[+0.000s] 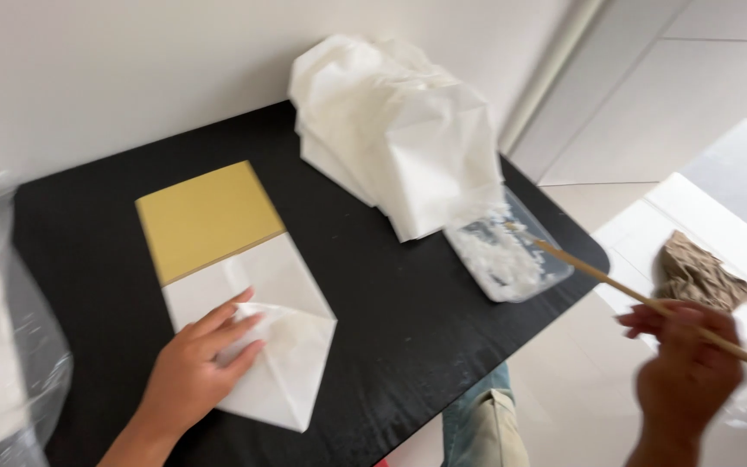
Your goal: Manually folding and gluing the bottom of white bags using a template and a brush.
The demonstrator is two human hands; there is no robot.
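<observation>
Folded white paper pinned flat on a matt black tabletop (pixel 408 320)

Left hand (pixel 196 363), fingers spread, presses the creased white-and-gold paper sheet (pixel 235 259) near the front edge; the blurred right hand (pixel 689 372) pinches a thin wooden stick (pixel 616 281) reaching a clear plastic tray (pixel 512 255) of white paste at the right edge, partly hidden under crumpled white paper bags (pixel 395 125)

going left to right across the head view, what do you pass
clear plastic bag → left hand pressing on the folded white paper, gold card just behind it → pile of crumpled white paper → clear tray of white paste → thin stick → right hand holding that stick
</observation>
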